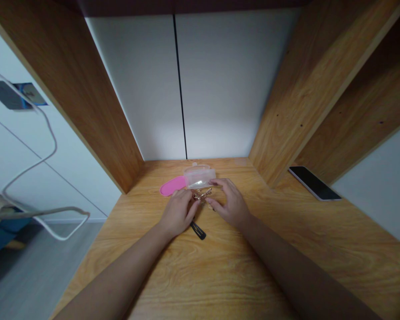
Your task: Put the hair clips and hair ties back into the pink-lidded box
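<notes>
My left hand (178, 212) is closed, with thumb and fingers around a gold-coloured metal hair clip (203, 194) whose exact shape is hard to make out. Just to its right, my right hand (231, 202) has its thumb and fingers spread apart, nothing seen between them. Its fingertips are near the right side of a clear plastic box (200, 178), whose see-through lid stands open at the back. Under my left wrist side lies a black snap hair clip (198, 231), partly hidden. A small dark and gold piece shows by my right thumb. A pink oval lid-like piece (172, 186) lies left of the box.
The wooden desktop (200, 280) is bounded by a wooden panel on the left (96, 98) and another on the right (286, 102). A phone (315, 183) lies at the right. A white cable (55, 138) hangs off the desk's left side.
</notes>
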Available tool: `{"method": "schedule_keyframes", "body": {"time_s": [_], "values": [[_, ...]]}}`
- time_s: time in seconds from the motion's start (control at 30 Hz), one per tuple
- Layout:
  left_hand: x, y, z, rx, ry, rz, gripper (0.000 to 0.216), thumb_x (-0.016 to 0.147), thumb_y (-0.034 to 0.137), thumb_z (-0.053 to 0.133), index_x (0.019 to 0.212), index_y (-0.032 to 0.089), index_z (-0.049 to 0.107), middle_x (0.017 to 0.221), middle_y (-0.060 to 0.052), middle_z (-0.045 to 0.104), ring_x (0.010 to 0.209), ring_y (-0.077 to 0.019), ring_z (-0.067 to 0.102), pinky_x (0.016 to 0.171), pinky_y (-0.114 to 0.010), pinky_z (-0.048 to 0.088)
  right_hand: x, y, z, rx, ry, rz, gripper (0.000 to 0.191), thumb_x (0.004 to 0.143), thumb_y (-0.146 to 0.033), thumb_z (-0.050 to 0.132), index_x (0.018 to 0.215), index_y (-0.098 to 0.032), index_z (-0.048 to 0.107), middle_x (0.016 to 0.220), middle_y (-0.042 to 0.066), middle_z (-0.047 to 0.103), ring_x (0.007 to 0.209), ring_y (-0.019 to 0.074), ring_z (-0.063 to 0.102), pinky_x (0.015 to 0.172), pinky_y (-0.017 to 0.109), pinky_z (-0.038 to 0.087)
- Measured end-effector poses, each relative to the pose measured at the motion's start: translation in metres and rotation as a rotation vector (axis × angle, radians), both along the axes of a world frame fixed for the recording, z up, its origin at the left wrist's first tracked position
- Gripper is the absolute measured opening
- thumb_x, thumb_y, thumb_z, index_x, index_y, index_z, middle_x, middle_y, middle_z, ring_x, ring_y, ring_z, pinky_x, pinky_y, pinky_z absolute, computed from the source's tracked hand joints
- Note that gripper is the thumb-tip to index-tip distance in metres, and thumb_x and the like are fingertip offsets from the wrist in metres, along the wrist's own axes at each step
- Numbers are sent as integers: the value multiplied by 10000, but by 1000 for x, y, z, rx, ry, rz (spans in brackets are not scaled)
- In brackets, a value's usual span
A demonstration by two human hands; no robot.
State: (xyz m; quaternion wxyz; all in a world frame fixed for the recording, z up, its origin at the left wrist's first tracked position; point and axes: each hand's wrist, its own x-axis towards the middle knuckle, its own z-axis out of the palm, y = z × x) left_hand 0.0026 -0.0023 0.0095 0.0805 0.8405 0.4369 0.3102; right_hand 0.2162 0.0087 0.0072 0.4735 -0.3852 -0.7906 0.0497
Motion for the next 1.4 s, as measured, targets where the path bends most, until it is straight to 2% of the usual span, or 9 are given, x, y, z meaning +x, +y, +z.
{"method": "schedule_keyframes", "body": {"time_s": [0.13, 0.27, 0.43, 0.57, 0.7, 0.87, 0.97, 1.13, 1.4], "values": [[-1, 2, -2, 29, -31, 71, 152, 996, 303, 450, 972, 192, 552, 942, -92, 646, 901, -259, 574, 806, -399, 448, 4, 9, 1, 41, 27, -63, 557, 879, -285, 627, 1398, -219, 436, 1366, 146, 556, 1288, 316, 511, 1108, 535, 408], [-2, 2, -3, 64, -109, 129, 141, 992, 276, 448, 1039, 191, 551, 1011, -106, 641, 971, -265, 588, 871, -420, 462, 7, 24, -10, -55, -66, -123, 746, 872, -262, 612, 1533, -223, 268, 1537, 139, 413, 1432, 330, 361, 1183, 583, 295], [-2, 5, -5, 110, -218, 149, 248, 991, 235, 442, 1219, 177, 519, 1219, -139, 606, 1177, -270, 558, 1028, -458, 436, 8, 32, -21, -120, -139, -80, 828, 835, -232, 640, 1557, -241, 234, 1567, 127, 370, 1455, 342, 319, 1188, 604, 284], [-2, 8, -10, 60, -263, 114, 378, 1001, 243, 425, 1370, 161, 426, 1393, -164, 522, 1331, -270, 486, 1127, -486, 386, 7, 30, -18, -143, -70, -67, 794, 815, -173, 627, 1531, -272, 297, 1509, 102, 408, 1401, 298, 399, 1194, 524, 331], [-3, 10, -14, -13, -289, 87, 447, 1008, 273, 421, 1437, 159, 373, 1428, -170, 511, 1348, -270, 485, 1138, -491, 385, 6, 28, -16, -168, -23, -57, 716, 834, -164, 612, 1491, -305, 366, 1455, 87, 409, 1342, 272, 463, 1151, 467, 412], [-4, 8, -10, -25, -319, 76, 393, 1002, 271, 432, 1382, 171, 446, 1364, -153, 566, 1299, -270, 524, 1100, -478, 418, 6, 28, -18, -185, 33, -103, 451, 874, -214, 624, 1308, -289, 526, 1322, 92, 450, 1259, 266, 517, 1069, 456, 499], [-3, 6, -7, -29, -337, 82, 349, 999, 263, 434, 1333, 176, 482, 1298, -146, 592, 1235, -269, 555, 1052, -467, 444, 7, 27, -18, -181, 28, -125, 358, 858, -207, 644, 1201, -265, 564, 1294, 102, 444, 1234, 277, 531, 1035, 468, 520], [-3, 5, -5, 2, -395, 115, 250, 1000, 263, 433, 1201, 173, 550, 1162, -131, 623, 1103, -260, 589, 981, -442, 460, 7, 24, -18, -164, 14, -101, 304, 823, -156, 655, 1105, -248, 586, 1296, 103, 421, 1234, 275, 534, 1061, 473, 498], [-3, 6, -6, 25, -421, 145, 228, 1000, 268, 439, 1166, 177, 565, 1099, -112, 623, 1033, -246, 583, 922, -401, 451, 8, 24, -18, -161, 0, -70, 289, 789, -112, 641, 1043, -239, 586, 1387, 108, 377, 1272, 271, 524, 1108, 480, 446]]}}
